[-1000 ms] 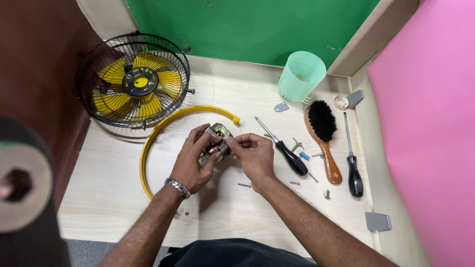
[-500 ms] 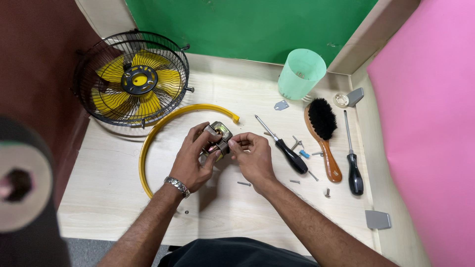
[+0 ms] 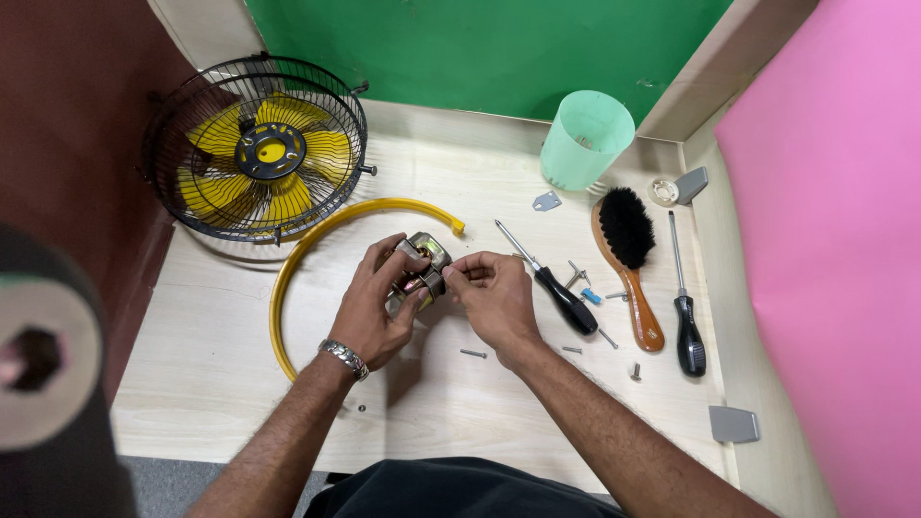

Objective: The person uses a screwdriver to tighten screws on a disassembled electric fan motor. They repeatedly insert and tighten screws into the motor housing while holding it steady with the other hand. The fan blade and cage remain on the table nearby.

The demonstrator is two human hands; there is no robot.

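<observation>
Unmoved, both hands (image 3: 374, 302) grip upright motor (image 3: 425, 261).

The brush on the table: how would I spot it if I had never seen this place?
Start at the pale green cup by the green back wall. Just below it, towards the pink wall, lies the brush, between two black-handled screwdrivers. It alone has a brown wooden handle and a head of black bristles.

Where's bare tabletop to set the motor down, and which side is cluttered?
Bare wood lies inside the yellow ring, left of the left hand, and along the near table edge. Crowded: right of the right hand, among screwdrivers, brush and loose screws.
</observation>
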